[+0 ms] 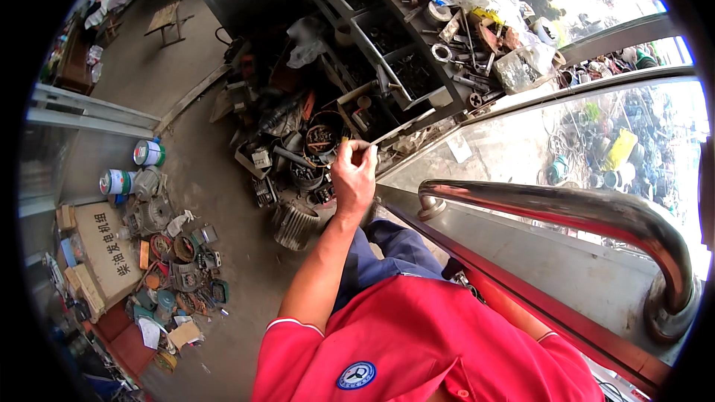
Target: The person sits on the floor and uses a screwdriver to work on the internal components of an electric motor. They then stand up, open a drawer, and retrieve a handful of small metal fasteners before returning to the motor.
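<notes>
My left hand (354,171) is raised in the middle of the view, fingers curled, with a small yellowish thing (345,141) at its fingertips that I cannot make out. It is in front of open drawers (398,78) and a heap of motor parts (320,138). To the right, a curved steel door handle (544,205) stands on a metal-and-glass door. My right forearm (514,313) shows at the lower right; its hand is hidden.
A bench with tools and scrap (484,37) is at the upper right. On the left floor lie paint cans (149,152), a large cardboard box (104,242) and motor parts (184,275). A small stool (164,22) stands beyond the doorway. Machinery shows through the glass.
</notes>
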`<state>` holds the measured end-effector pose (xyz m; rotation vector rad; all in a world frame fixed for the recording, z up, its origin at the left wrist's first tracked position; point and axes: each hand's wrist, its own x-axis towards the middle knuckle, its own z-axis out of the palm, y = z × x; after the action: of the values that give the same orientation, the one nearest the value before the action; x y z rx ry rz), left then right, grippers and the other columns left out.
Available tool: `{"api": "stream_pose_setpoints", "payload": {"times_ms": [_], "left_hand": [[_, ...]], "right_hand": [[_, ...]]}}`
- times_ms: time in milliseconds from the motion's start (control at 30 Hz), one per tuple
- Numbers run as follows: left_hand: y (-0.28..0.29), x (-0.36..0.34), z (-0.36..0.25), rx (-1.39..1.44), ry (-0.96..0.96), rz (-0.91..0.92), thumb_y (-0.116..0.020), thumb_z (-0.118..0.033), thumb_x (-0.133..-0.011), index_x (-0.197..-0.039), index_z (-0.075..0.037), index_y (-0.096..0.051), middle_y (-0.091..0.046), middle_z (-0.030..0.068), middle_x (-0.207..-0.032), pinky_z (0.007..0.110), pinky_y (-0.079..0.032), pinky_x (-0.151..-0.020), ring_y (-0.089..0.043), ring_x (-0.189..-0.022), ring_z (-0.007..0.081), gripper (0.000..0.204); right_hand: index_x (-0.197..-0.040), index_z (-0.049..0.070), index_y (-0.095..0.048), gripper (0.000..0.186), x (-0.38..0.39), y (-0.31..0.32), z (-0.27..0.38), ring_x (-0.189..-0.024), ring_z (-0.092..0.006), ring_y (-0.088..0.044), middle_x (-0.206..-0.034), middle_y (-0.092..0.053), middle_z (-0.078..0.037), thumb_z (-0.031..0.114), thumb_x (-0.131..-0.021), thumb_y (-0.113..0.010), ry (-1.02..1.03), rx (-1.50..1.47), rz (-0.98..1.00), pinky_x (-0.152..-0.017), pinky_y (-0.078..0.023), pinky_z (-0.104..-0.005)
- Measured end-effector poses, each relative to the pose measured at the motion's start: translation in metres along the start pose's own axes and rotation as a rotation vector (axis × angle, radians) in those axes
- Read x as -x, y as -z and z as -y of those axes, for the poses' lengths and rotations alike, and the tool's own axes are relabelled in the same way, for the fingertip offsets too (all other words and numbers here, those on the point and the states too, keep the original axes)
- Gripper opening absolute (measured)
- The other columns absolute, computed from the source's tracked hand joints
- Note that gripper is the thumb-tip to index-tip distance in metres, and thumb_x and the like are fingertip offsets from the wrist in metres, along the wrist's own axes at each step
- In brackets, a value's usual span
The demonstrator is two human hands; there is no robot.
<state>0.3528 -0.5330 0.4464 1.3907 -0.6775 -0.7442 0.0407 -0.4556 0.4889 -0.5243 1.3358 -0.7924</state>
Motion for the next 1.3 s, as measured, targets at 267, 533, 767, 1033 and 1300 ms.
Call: {"api": "stream_pose_setpoints", "payload": {"times_ms": [267, 533, 767, 1033, 1300], "left_hand": [[-0.013, -0.046, -0.006, 0.145, 0.031, 0.059, -0.065, -0.002, -0.088, -0.097, 0.0, -0.061, -0.057, -0.0027, -0.08, 0.018, -0.042, -0.063, -0.05, -0.069, 0.0039, 0.01], [0.004, -0.08, 0.02, 0.054, 0.126, 0.197, -0.063, 0.001, -0.089, -0.105, 0.002, -0.06, -0.062, 0.0025, -0.091, 0.02, -0.047, -0.074, -0.056, -0.083, 0.0076, 0.016], [-0.015, -0.149, -0.007, -0.029, -0.034, 0.2, -0.06, -0.005, -0.092, -0.105, 0.003, -0.06, -0.064, 0.006, -0.088, 0.021, -0.049, -0.072, -0.06, -0.078, 0.0092, 0.015], [-0.041, -0.165, -0.003, -0.013, -0.199, 0.145, -0.059, -0.002, -0.09, -0.105, 0.004, -0.059, -0.063, 0.0085, -0.096, 0.024, -0.049, -0.073, -0.059, -0.082, 0.0125, 0.016], [-0.055, -0.153, -0.008, -0.125, -0.264, 0.292, -0.056, 0.005, -0.089, -0.102, 0.007, -0.06, -0.062, 0.0098, -0.097, 0.026, -0.049, -0.078, -0.061, -0.087, 0.0159, 0.014]], "right_hand": [[-0.103, 0.005, -0.059, 0.026, -0.004, 0.0, -0.003, -0.062, -0.0122, -0.057, -0.076, -0.061, -0.004, 0.026, -0.088, -0.064, -0.065, -0.001, -0.081, -0.055, -0.047, -0.0263], [-0.106, 0.006, -0.059, 0.028, -0.011, 0.017, -0.035, -0.061, -0.0102, -0.056, -0.076, -0.061, -0.002, 0.027, -0.088, -0.063, -0.171, -0.088, -0.199, -0.054, -0.046, -0.0252], [-0.105, 0.004, -0.058, 0.021, -0.003, -0.072, 0.016, -0.079, -0.0129, -0.061, -0.094, -0.064, -0.006, 0.016, -0.088, -0.061, -0.115, -0.234, -0.366, -0.07, -0.051, -0.0267], [-0.106, 0.002, -0.054, 0.028, -0.006, -0.073, 0.018, -0.073, -0.0133, -0.061, -0.09, -0.063, -0.009, 0.019, -0.086, -0.064, -0.116, -0.29, -0.412, -0.068, -0.052, -0.0277], [-0.106, -0.002, -0.052, 0.025, -0.011, -0.078, 0.022, -0.073, -0.0172, -0.06, -0.089, -0.061, -0.015, 0.013, -0.088, -0.06, -0.105, -0.363, -0.434, -0.067, -0.051, -0.0272]]}}
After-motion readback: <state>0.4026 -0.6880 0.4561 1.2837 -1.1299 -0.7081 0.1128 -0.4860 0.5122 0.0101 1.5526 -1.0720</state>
